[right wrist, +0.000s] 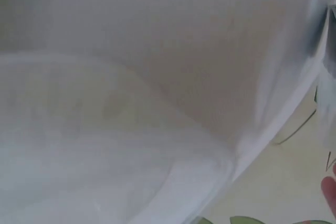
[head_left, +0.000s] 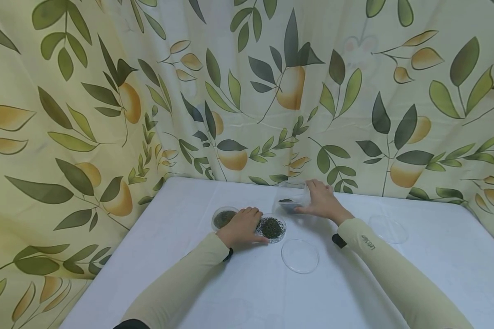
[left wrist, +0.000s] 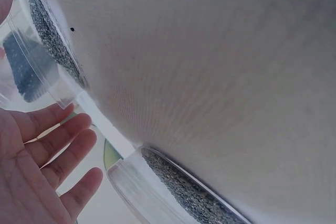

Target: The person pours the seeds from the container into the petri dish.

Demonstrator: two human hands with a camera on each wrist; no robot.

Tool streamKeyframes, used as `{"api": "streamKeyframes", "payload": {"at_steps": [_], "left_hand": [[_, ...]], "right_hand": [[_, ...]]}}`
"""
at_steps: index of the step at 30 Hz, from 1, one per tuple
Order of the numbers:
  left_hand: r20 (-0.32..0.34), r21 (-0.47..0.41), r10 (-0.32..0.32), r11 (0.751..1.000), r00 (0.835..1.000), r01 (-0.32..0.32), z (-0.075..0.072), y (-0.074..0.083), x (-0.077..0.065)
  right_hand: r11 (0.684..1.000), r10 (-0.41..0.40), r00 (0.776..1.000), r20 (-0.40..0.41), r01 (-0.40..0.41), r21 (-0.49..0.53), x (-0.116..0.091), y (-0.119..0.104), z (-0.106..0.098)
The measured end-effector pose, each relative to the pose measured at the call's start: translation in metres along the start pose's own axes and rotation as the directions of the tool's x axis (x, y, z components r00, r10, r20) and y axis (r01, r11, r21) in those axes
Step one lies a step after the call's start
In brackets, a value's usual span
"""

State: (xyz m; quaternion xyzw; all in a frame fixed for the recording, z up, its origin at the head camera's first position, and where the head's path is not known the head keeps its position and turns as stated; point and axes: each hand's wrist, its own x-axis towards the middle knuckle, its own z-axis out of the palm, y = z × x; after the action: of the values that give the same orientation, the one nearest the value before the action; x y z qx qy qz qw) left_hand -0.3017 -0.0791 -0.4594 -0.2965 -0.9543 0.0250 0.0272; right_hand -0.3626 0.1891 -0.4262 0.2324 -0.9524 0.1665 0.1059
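In the head view my left hand [head_left: 242, 227] lies beside a round clear dish of dark granules [head_left: 271, 227], thumb on the near side. In the left wrist view its fingers look extended and loosely spread, the forefinger close to the dish's edge. A second round clear dish of dark granules [head_left: 223, 218] sits left of that hand, partly covered by it. At the back of the table my right hand [head_left: 323, 201] grips a larger clear container [head_left: 292, 194] by its right side, with something dark low inside. Only a fingertip of that hand [right wrist: 329, 192] shows in the right wrist view.
A clear round lid [head_left: 300, 257] lies on the white-covered table [head_left: 247, 292] in front of the dishes. Another clear disc [head_left: 388, 229] lies to the right, beyond the right forearm. A leaf-patterned curtain [head_left: 247, 91] hangs right behind the table's back edge.
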Motion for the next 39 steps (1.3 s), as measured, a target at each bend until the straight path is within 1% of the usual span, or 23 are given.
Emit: {"api": "streamKeyframes", "payload": {"at_steps": [3, 11, 15, 22, 33, 39], "left_hand": [[0.001, -0.001, -0.001, 1.000, 1.000, 0.001, 0.000, 0.000, 0.000], [0.016, -0.007, -0.009, 1.000, 1.000, 0.009, 0.000, 0.001, 0.000], [0.014, -0.008, -0.007, 1.000, 1.000, 0.007, -0.001, 0.001, -0.001], [-0.001, -0.007, 0.000, 1.000, 1.000, 0.000, -0.002, 0.001, -0.002], [0.016, -0.017, -0.009, 1.000, 1.000, 0.009, -0.004, 0.003, -0.002], [0.027, -0.015, -0.017, 1.000, 0.999, 0.017, -0.005, 0.003, -0.002]], "right_hand": [[0.999, 0.004, 1.000, -0.003, -0.004, -0.051, 0.000, 0.001, -0.001], [0.996, 0.034, 0.999, 0.018, -0.032, -0.089, -0.001, 0.005, -0.003], [0.996, 0.058, 0.998, 0.037, -0.055, -0.074, -0.002, 0.007, -0.003], [0.993, 0.115, 0.991, 0.064, -0.116, 0.003, -0.005, 0.011, -0.004], [0.983, 0.177, 0.974, 0.140, -0.182, 0.020, -0.008, 0.012, -0.003], [0.981, 0.180, 0.975, 0.130, -0.188, 0.055, -0.009, 0.007, -0.003]]}}
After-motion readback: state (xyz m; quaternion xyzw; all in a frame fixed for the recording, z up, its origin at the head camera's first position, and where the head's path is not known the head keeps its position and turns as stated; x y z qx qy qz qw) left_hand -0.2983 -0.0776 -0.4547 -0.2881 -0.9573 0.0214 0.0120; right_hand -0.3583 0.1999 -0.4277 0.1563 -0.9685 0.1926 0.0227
